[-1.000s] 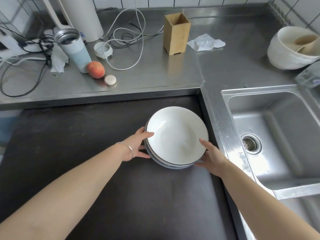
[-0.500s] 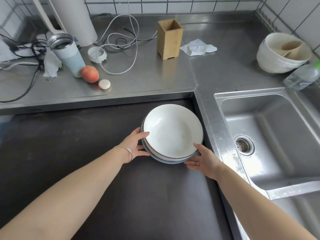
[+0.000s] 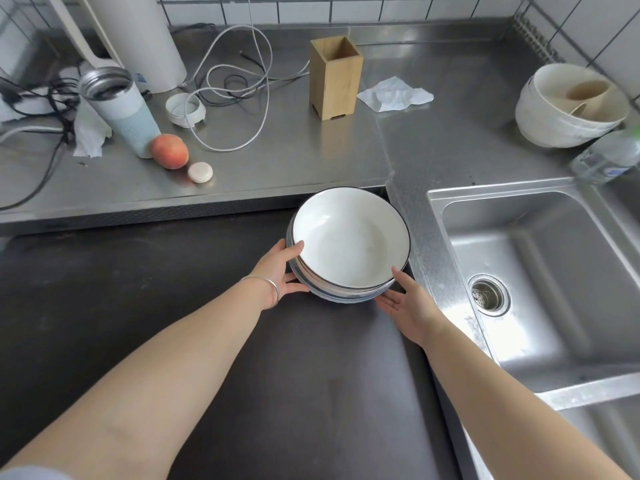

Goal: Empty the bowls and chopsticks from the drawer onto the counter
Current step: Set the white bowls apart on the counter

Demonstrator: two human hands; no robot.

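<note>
A stack of white bowls with dark rims (image 3: 349, 237) hangs tilted over the far right corner of the dark surface (image 3: 173, 323), close to the steel counter (image 3: 277, 161). My left hand (image 3: 280, 268) grips the stack's left edge, thumb on the rim. Under the stack's lower right side, my right hand (image 3: 405, 306) supports it with the palm turned up. The stack's top edge reaches the counter's front edge. No chopsticks are visible.
On the counter stand a wooden holder (image 3: 335, 76), a tumbler (image 3: 117, 112), a peach (image 3: 170, 150), a small white disc (image 3: 200, 172), cables (image 3: 235, 98) and a tissue (image 3: 394, 95). The sink (image 3: 540, 271) lies to the right, with white bowls (image 3: 571, 105) and a bottle (image 3: 606, 157) behind it.
Both hands have carried the bowl stack farther from me toward the counter edge and tilted it. My right hand has slid more under the stack.
</note>
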